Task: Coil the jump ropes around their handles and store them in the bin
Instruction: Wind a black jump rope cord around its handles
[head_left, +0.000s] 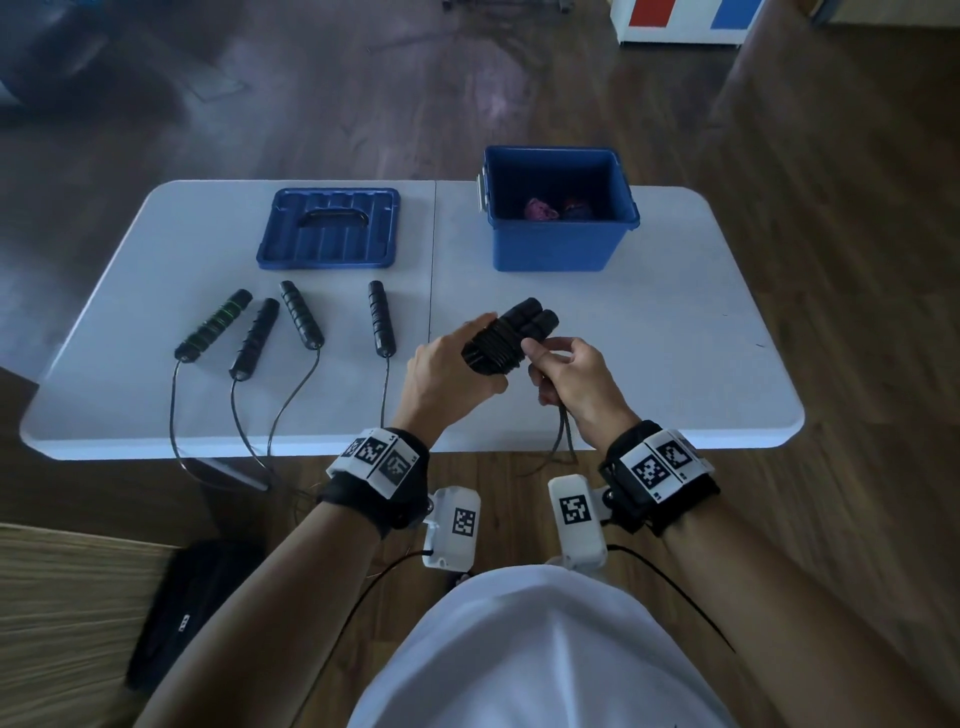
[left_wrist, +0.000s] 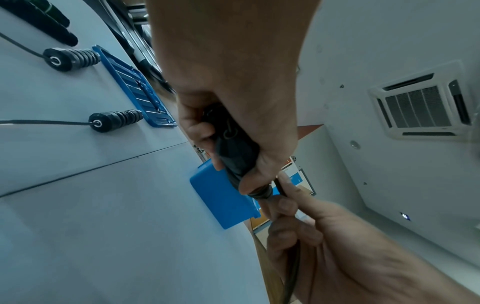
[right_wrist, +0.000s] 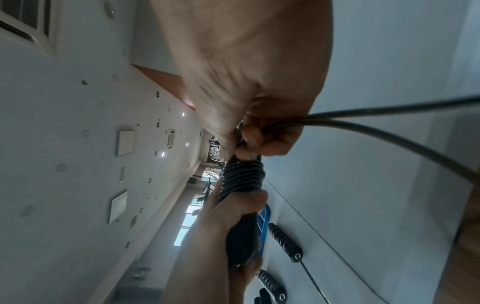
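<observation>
Item: black jump rope in hand. Our left hand (head_left: 447, 366) wraps its fingers round the paired handles (head_left: 524, 319), held side by side above the white table (head_left: 675, 338), tips angled up and away toward the bin. Black cord coils (head_left: 493, 348) already bind the lower half of the pair. Our right hand (head_left: 569, 371) sits just beside the coils, thumb and curled fingers pinching the loose cord (head_left: 563, 431), which hangs in two strands past the table's near edge. Both wrists are bent inward, the hands almost touching.

Item: blue bin (head_left: 558, 213), open, at the far right of the table; two bundles, one pink and one dark, lie inside.

Item: blue lid (head_left: 330, 228), flat at far left.

Item: four more handles (head_left: 304, 314) lying in a row on the table's left half, one green-striped, cords trailing over the edge.
</observation>
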